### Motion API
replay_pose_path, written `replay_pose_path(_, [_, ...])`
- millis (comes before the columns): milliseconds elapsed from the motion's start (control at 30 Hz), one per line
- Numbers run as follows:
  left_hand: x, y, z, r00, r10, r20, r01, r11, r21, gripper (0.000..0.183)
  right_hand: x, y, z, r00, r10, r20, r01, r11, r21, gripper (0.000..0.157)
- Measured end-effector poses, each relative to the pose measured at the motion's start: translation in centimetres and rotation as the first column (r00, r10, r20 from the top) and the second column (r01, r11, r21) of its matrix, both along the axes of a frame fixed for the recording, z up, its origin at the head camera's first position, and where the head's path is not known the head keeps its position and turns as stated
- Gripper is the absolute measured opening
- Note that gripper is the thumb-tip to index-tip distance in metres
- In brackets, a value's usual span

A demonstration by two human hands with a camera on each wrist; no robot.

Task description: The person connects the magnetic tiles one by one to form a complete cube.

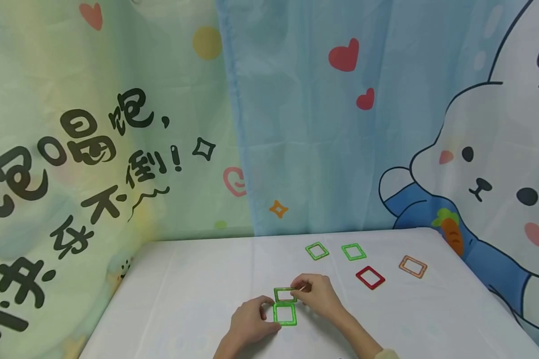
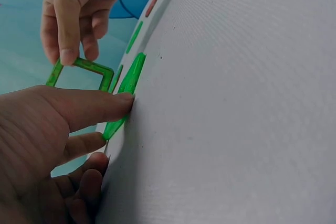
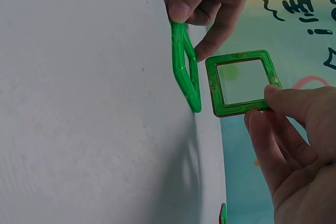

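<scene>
Though hollow, a green frame [image 3: 213,85] in right-hand fingers [image 3: 265,142].

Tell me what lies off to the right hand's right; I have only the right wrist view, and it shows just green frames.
Observer: In the head view, a red frame lies flat to the right of the right hand.
Operator: Anything farther right than that?
Observer: Yes, an orange frame.
Operator: I get just a green sliver at my bottom edge. How many loose green frames are out there?
Observer: Two: a green frame and, to its right, a second green frame, both toward the far edge of the table.
</scene>
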State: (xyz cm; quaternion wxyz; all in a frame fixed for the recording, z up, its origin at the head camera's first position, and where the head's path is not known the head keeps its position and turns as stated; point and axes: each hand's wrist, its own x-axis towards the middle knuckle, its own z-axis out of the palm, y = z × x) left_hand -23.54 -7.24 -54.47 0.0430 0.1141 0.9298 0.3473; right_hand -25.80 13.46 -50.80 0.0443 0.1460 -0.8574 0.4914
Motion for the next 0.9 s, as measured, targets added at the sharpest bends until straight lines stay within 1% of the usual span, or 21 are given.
replay_pose_path(300, [-0.12,0.06,-0.19,1.000,-0.008,-0.005,0.008,1.000,0.002,0.049,0.08,-0.22,-0.28,1.000,0.000,0.009,0.000,1.000,-0.016,0.011])
replay_pose_path(500, [-0.07,0.03,-0.03,1.000,0.000,0.006,0.000,1.000,0.005,0.048,0.00,-0.53,-0.30,1.000,0.003,0.028,-0.003,1.000,-0.007,0.010])
replay_pose_path(700, [-0.07,-0.02,-0.14,1.000,0.000,-0.003,0.000,1.000,0.009,0.047,0.05,-0.64,-0.34,1.000,-0.006,0.025,0.007,1.000,-0.008,0.010])
replay_pose_path(900, [-0.06,0.03,-0.24,1.000,0.007,-0.003,-0.007,1.000,0.007,0.048,0.14,-0.52,-0.56,1.000,0.004,0.016,-0.004,1.000,-0.010,0.010])
